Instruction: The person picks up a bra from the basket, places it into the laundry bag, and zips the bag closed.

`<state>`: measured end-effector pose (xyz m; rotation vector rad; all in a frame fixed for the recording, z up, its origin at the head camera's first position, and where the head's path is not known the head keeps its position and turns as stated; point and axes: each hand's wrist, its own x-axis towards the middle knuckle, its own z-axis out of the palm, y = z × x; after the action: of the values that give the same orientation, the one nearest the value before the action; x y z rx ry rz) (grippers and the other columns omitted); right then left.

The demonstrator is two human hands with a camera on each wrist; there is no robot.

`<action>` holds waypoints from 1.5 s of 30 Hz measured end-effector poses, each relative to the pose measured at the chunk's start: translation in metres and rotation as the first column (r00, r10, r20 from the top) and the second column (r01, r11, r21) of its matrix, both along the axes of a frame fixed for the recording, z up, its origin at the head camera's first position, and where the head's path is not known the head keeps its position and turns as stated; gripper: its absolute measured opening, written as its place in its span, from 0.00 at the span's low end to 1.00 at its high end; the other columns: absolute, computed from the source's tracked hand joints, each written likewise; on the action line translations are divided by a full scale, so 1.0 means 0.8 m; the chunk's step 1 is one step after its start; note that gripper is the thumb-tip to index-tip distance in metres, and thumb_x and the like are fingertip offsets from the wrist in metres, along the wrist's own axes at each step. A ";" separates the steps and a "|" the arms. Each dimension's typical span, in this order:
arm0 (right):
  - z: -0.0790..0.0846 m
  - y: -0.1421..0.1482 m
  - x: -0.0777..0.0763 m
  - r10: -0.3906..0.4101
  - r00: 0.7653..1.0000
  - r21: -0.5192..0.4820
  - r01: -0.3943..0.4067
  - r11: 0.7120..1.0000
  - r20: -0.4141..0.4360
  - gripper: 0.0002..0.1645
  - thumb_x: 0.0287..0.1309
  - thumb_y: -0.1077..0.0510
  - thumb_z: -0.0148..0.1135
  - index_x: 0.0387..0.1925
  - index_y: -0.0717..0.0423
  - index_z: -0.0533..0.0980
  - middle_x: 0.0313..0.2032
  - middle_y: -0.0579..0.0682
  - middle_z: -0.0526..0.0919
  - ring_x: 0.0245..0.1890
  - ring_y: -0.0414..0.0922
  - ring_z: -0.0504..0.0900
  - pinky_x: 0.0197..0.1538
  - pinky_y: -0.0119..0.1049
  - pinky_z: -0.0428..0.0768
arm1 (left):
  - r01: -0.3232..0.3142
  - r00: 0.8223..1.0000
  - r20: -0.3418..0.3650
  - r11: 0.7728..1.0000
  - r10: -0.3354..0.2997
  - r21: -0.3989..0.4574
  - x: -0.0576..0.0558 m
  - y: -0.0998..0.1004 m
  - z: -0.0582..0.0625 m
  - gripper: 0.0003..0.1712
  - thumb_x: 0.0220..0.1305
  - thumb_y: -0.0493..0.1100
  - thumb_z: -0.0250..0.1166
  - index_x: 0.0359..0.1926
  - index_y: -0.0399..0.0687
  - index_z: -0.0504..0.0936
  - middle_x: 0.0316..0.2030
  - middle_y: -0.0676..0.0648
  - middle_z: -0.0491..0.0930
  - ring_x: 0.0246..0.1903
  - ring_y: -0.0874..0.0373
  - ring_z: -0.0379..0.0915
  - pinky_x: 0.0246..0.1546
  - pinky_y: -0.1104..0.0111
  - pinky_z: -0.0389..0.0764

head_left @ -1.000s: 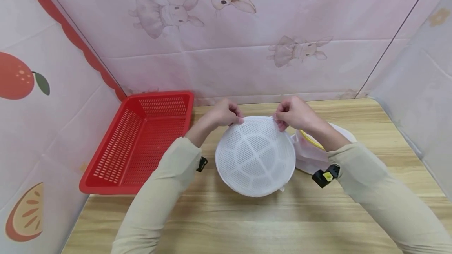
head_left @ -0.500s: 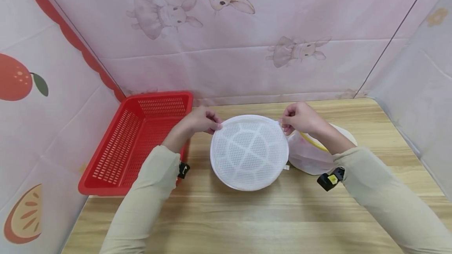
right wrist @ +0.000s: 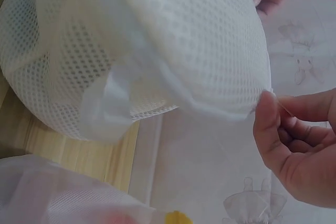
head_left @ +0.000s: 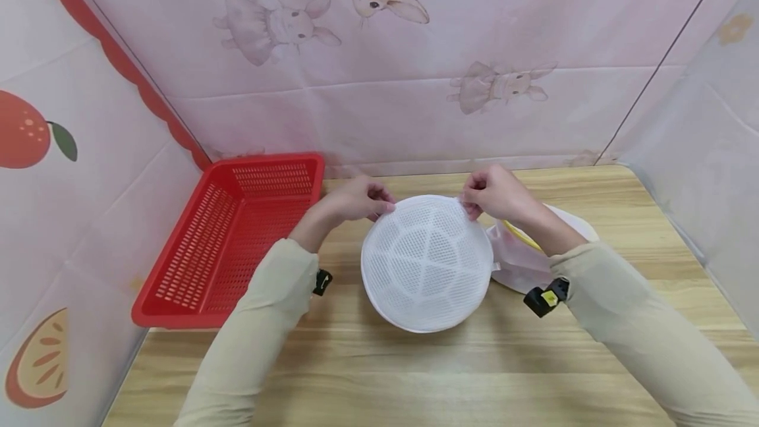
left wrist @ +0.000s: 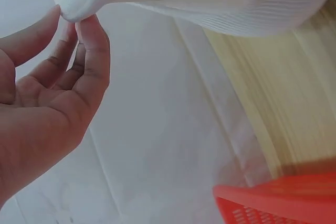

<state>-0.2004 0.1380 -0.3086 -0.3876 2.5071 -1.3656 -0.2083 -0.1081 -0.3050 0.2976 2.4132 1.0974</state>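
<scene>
A round white mesh laundry bag (head_left: 427, 265) is held up over the table, its ribbed circular face turned toward the head camera. My left hand (head_left: 358, 199) pinches the far left of its rim between thumb and fingertips; the left wrist view shows this grip on the white edging (left wrist: 86, 3). At the far right of the rim, my right hand (head_left: 499, 192) pinches the edge with thumb and forefinger. A white fabric tab (right wrist: 107, 103) hangs from the bag's side in the right wrist view.
To the left stands a red plastic basket (head_left: 317, 180) with slotted walls. Behind my right forearm lies a white, see-through item with a yellow rim (head_left: 522, 234), partly hidden. A rabbit-print cloth (head_left: 391, 117) closes off the table's (head_left: 439, 381) back.
My left hand moved left, then back right, staying at the rim. The right hand shifted slightly right and returned. The mesh bag swung left and back, its face turning a little.
</scene>
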 end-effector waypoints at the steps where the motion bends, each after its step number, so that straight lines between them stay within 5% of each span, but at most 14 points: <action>1: 0.001 -0.002 0.000 -0.007 1.000 0.007 0.007 1.000 -0.005 0.08 0.59 0.68 0.54 0.27 0.71 0.73 0.19 0.53 0.75 0.18 0.41 0.77 0.27 0.32 0.80 | 0.010 1.000 -0.013 1.000 -0.010 -0.008 0.000 0.003 0.002 0.08 0.61 0.36 0.60 0.40 0.36 0.77 0.34 0.43 0.77 0.33 0.54 0.75 0.39 0.64 0.79; 8: 0.007 -0.015 -0.002 -0.021 0.995 0.050 0.026 0.998 -0.099 0.09 0.57 0.66 0.56 0.23 0.67 0.74 0.17 0.51 0.76 0.18 0.41 0.75 0.26 0.31 0.76 | 0.090 0.985 -0.141 0.995 -0.096 -0.046 -0.002 0.023 0.006 0.05 0.56 0.35 0.64 0.34 0.36 0.79 0.27 0.46 0.75 0.25 0.59 0.68 0.26 0.74 0.72; 15: 0.005 -0.015 -0.003 -0.021 0.992 0.071 0.030 0.997 -0.122 0.11 0.57 0.66 0.57 0.21 0.66 0.74 0.15 0.51 0.75 0.16 0.42 0.73 0.22 0.31 0.74 | -0.023 0.984 -0.179 0.999 0.018 -0.027 0.000 0.031 0.001 0.04 0.53 0.34 0.66 0.28 0.36 0.80 0.22 0.47 0.74 0.22 0.59 0.67 0.23 0.74 0.70; 29: -0.002 0.002 -0.002 -0.031 0.999 0.016 0.032 0.999 -0.031 0.09 0.57 0.68 0.55 0.24 0.71 0.73 0.17 0.52 0.74 0.16 0.40 0.74 0.22 0.32 0.79 | -0.191 0.978 -0.082 0.981 0.194 0.042 0.005 0.020 -0.007 0.05 0.54 0.34 0.66 0.32 0.36 0.81 0.29 0.44 0.76 0.30 0.53 0.72 0.37 0.64 0.78; 38: -0.003 0.010 0.000 -0.025 0.999 -0.030 0.026 0.999 0.038 0.08 0.58 0.69 0.54 0.27 0.74 0.73 0.18 0.53 0.74 0.17 0.40 0.74 0.23 0.32 0.79 | -0.216 0.975 -0.050 0.976 0.217 0.029 0.005 0.007 -0.006 0.05 0.55 0.34 0.65 0.33 0.37 0.80 0.30 0.43 0.77 0.30 0.55 0.73 0.33 0.69 0.79; 45: 0.001 0.009 -0.001 -0.019 0.999 -0.051 0.021 0.998 0.037 0.08 0.59 0.69 0.53 0.28 0.73 0.72 0.20 0.53 0.74 0.18 0.40 0.75 0.23 0.31 0.79 | -0.156 0.985 -0.068 0.988 0.156 0.014 0.003 0.006 -0.002 0.06 0.57 0.35 0.63 0.35 0.36 0.80 0.32 0.43 0.77 0.31 0.54 0.73 0.37 0.66 0.79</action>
<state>-0.2012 0.1448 -0.3076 -0.3452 2.4571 -1.4338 -0.2061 -0.1030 -0.3070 0.1534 2.5295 1.1826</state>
